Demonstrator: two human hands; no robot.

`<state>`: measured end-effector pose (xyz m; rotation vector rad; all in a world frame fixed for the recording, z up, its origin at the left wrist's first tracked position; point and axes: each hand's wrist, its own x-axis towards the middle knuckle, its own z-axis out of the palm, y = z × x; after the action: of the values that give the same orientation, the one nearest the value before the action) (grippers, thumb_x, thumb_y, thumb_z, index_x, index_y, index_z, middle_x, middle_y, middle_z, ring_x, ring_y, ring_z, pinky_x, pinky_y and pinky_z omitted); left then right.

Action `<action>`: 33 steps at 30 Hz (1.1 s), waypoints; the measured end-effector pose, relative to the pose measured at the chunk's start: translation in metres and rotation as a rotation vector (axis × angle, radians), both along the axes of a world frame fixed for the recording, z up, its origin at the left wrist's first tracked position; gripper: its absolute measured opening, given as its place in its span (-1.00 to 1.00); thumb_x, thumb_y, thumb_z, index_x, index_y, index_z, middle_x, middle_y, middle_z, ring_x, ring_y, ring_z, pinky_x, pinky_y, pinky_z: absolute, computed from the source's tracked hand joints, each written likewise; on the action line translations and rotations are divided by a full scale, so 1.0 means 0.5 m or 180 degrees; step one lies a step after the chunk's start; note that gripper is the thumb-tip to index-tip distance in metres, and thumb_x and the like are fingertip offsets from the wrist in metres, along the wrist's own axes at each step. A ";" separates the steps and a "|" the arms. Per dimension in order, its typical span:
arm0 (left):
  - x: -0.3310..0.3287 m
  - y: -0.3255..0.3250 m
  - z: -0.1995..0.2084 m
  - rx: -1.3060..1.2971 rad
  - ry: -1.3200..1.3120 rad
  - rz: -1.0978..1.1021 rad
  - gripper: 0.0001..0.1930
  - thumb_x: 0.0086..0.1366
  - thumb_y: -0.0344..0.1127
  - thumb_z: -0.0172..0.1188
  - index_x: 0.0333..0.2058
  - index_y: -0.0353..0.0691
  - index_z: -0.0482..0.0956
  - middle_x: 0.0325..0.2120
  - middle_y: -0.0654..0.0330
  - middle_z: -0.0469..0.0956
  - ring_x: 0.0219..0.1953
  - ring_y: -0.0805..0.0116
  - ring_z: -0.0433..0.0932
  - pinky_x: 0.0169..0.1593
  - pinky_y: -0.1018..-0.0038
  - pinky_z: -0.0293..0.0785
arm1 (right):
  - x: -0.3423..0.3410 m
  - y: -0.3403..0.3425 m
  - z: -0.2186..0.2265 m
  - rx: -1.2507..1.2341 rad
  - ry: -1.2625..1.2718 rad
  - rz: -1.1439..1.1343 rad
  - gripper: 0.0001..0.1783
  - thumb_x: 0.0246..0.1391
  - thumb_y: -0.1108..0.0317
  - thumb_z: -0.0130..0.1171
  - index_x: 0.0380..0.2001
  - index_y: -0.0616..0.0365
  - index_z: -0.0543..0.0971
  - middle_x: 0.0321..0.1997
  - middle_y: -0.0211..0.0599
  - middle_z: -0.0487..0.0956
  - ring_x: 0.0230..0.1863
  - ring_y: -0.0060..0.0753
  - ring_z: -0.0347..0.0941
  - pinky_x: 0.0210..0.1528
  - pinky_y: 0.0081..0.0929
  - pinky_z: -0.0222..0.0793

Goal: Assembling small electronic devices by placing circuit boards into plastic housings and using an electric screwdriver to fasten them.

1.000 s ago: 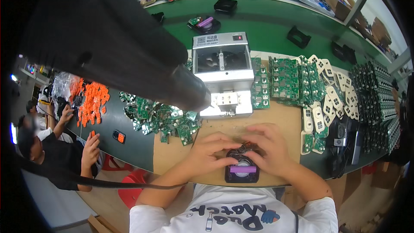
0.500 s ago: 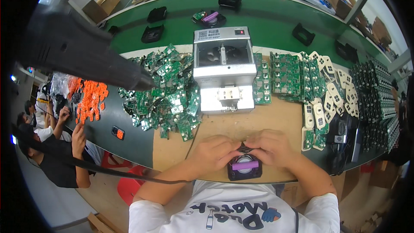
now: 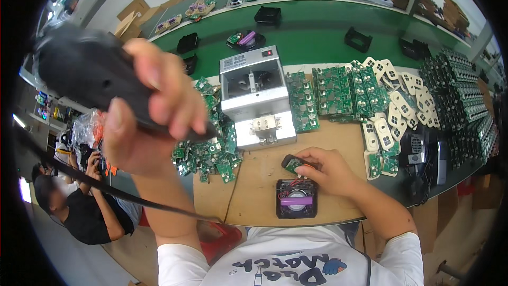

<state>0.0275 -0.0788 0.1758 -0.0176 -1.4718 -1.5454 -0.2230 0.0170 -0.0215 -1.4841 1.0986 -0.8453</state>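
Circuit board [image 3: 292, 163], small and green, sits pinched in the fingertips of your right hand [image 3: 323, 169], low over the tan bench top [image 3: 338, 143] and just above the back edge of the black square case [image 3: 297, 198] with a purple cell lying across it. The case rests near the bench's front edge, directly before your chest; the board lies toward the machine side of it, touching or all but touching its rim, though the contact itself is too small to make out. The board's long side looks to run roughly left to right, much as the purple cell does.

Your left hand [image 3: 153, 122] is raised high and close to the camera, wrapped tight around a dark power tool [image 3: 90, 77] whose body runs from upper left down toward the right, its tip aimed at the bench. A black cord [image 3: 106, 190] trails from it. That hand is well apart from the board and case, up and to their left; your right hand is by far the nearer of the two.

Behind the case stands a grey box-shaped machine [image 3: 256, 100]. A loose heap of green boards [image 3: 211, 151] lies to its left, tidy rows of boards [image 3: 330, 92] and cream keypad covers [image 3: 386, 100] to its right. Beyond runs a green belt [image 3: 317, 26]. At lower left, another person in black [image 3: 79, 206] works apart from you.
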 end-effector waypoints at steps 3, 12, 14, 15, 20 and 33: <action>-0.078 -0.005 -0.091 0.0386 -0.0583 0.0790 -0.24 0.05 0.54 0.08 -0.36 -0.18 0.30 -0.69 0.35 0.33 -0.68 0.48 0.38 -0.51 0.42 0.44 | -0.001 -0.008 -0.027 0.0231 -0.0403 -0.0146 -0.65 0.19 0.30 0.22 -0.05 0.32 0.55 -0.28 -0.17 0.67 -0.29 -0.52 0.59 -0.21 -0.52 0.48; -0.120 0.035 -0.180 0.1205 -0.0789 0.1216 0.01 -0.24 0.78 -0.07 -0.37 -0.24 0.42 -0.73 0.31 0.37 -0.74 0.42 0.36 -0.57 0.40 0.39 | -0.002 -0.020 -0.058 0.0286 -0.0322 -0.0158 -0.68 0.23 0.24 0.15 -0.16 0.31 0.62 -0.47 -0.24 0.64 -0.51 -0.60 0.46 -0.41 -0.52 0.37; -0.122 0.077 -0.180 0.0954 -0.0525 0.1134 0.00 -0.24 0.74 0.03 -0.35 -0.27 0.45 -0.70 0.28 0.43 -0.72 0.39 0.40 -0.55 0.39 0.40 | 0.000 -0.026 -0.053 0.0260 -0.0325 -0.0179 -0.69 0.22 0.23 0.16 -0.19 0.30 0.63 -0.52 -0.25 0.62 -0.56 -0.58 0.43 -0.46 -0.50 0.34; -0.120 0.087 -0.185 0.0960 -0.0554 0.1134 0.00 -0.24 0.74 0.03 -0.35 -0.27 0.45 -0.70 0.28 0.43 -0.72 0.39 0.40 -0.55 0.39 0.40 | -0.001 -0.026 -0.029 0.0229 -0.0052 -0.0098 -0.70 0.22 0.23 0.15 -0.22 0.28 0.64 -0.53 -0.23 0.61 -0.58 -0.53 0.43 -0.47 -0.48 0.33; -0.140 0.099 -0.225 0.0870 0.0009 0.0508 0.12 -0.40 0.79 -0.02 -0.30 -0.31 0.44 -0.65 0.24 0.45 -0.61 0.36 0.45 -0.45 0.36 0.47 | -0.006 -0.028 -0.008 0.0166 0.0274 0.0018 -0.71 0.25 0.27 0.14 -0.18 0.31 0.63 -0.58 -0.36 0.57 -0.56 -0.72 0.32 -0.51 -0.57 0.26; -0.089 0.036 -0.137 0.0523 0.0022 0.1477 -0.07 -0.14 0.68 0.07 -0.31 -0.24 0.45 -0.72 0.32 0.37 -0.72 0.43 0.34 -0.55 0.44 0.34 | 0.004 -0.028 -0.003 -0.0195 0.0791 -0.0062 -0.71 0.21 0.16 0.14 -0.29 0.18 0.64 -0.44 -0.05 0.61 -0.45 -0.10 0.53 -0.34 -0.26 0.40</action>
<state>-0.0168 -0.0606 0.1072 0.3885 -1.2302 -1.2740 -0.2210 0.0032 -0.0231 -1.6647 1.2807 -0.7264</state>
